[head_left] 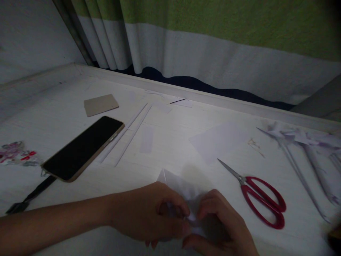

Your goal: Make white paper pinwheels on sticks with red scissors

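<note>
A piece of white paper [176,180] with a crease near its far corner is at the front of the white surface, between my hands. My left hand [160,211] reaches across from the left, thumb and forefinger pinched together on the paper. From the right, my right hand [223,222] curls its fingers and thumb around the paper's near right part. The dim light and my fingers hide much of the paper's lower portion. Red-handled scissors [262,202] lie just right of my right hand, with blades pointing away to the left.
To the left are a phone [85,147] with a black strap [37,192], a beaded charm [17,153] and a tan card [101,105]. Thin paper strips [133,135] and a flat paper sheet [220,140] lie mid-surface. Paper scraps [303,137] pile at right. Curtains [186,46] hang behind.
</note>
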A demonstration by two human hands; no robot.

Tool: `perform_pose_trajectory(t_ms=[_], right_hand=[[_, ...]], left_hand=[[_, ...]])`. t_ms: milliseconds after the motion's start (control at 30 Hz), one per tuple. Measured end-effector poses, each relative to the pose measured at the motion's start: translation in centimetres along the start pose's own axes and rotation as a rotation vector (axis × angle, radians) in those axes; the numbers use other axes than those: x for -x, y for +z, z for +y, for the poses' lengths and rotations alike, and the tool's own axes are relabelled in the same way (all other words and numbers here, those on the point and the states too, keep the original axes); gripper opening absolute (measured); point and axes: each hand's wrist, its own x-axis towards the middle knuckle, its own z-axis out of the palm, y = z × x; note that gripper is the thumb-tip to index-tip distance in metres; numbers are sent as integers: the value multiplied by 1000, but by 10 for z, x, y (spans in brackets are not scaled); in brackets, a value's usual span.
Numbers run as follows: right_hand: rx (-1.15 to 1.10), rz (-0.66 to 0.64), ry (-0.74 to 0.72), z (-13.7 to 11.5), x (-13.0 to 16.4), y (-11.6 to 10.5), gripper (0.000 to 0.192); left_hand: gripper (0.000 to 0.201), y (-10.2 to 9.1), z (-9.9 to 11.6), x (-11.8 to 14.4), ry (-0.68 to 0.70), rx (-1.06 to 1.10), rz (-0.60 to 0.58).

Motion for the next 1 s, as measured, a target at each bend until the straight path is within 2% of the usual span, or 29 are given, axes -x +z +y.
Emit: perform_pose_trajectory(t_ms=[133, 300, 433, 633, 1000], right_hand=[[13, -4, 0, 1, 0, -2, 35], [-29, -120, -169, 6, -5, -3, 43], [-64, -208, -198, 6, -7, -4, 39], [-66, -149, -182, 7, -2, 0, 34], [-79, -153, -120, 5, 1, 0, 23]], left_hand=[[30, 2, -2, 4, -8, -44, 4], [27, 3, -1, 6, -34, -93, 75], [24, 2, 3, 8, 16, -169, 78], [16, 5, 6, 9, 105, -266, 108], [9, 5, 6, 10, 194, -441, 167]])
